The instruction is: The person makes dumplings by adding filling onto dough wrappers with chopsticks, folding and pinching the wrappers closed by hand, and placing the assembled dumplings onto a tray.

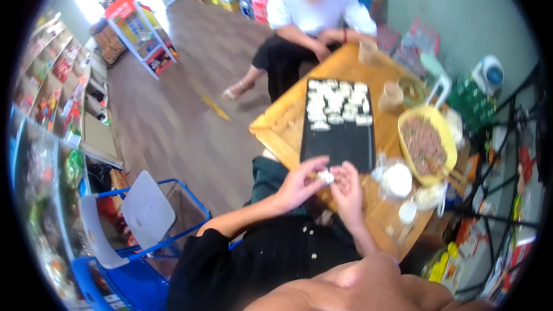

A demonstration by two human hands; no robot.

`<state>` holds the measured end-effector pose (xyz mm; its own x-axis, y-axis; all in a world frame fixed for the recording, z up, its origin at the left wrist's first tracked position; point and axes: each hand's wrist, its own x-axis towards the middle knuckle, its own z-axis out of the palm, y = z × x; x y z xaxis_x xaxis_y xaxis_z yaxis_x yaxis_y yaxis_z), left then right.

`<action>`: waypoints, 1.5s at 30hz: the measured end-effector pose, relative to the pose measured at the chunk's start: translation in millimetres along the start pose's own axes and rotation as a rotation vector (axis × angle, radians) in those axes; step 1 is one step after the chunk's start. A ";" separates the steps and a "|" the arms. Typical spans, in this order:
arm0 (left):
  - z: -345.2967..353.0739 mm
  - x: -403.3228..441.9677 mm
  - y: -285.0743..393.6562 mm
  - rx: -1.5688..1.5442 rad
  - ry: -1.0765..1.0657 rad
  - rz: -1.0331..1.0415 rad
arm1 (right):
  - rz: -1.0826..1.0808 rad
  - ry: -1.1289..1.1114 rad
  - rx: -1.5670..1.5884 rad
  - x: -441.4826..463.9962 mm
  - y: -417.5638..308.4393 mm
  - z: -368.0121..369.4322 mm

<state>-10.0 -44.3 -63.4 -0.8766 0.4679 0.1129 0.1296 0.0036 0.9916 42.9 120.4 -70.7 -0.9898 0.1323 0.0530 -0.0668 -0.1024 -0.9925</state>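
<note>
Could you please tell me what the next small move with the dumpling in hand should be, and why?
I would probably pinch firmly along the dumpling, since the left hand and right hand both have fingers at it and its seam is too small to check here. The tray just beyond has bare space in its near part.

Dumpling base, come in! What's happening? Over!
Left hand, right hand: on one white dumpling. Black tray: more dumplings far end, bare near end. Nothing seen in the way.
</note>
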 end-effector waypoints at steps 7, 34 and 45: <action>-7.9 7.4 -16.5 0.103 -0.121 0.108 | -0.109 -0.133 -0.127 2.9 9.6 -4.9; -25.0 77.3 -42.0 0.493 -0.070 0.453 | -0.271 -0.061 -0.486 -34.8 31.4 -38.8; -30.8 94.7 -51.6 0.844 -0.153 0.494 | -0.239 -0.100 -0.623 -31.8 28.6 -44.2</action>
<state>-114.0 -27.3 -102.0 -0.5734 0.6956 0.4328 0.8046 0.3784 0.4577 78.0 156.9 -105.7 -0.9657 -0.0140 0.2592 -0.2299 0.5101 -0.8288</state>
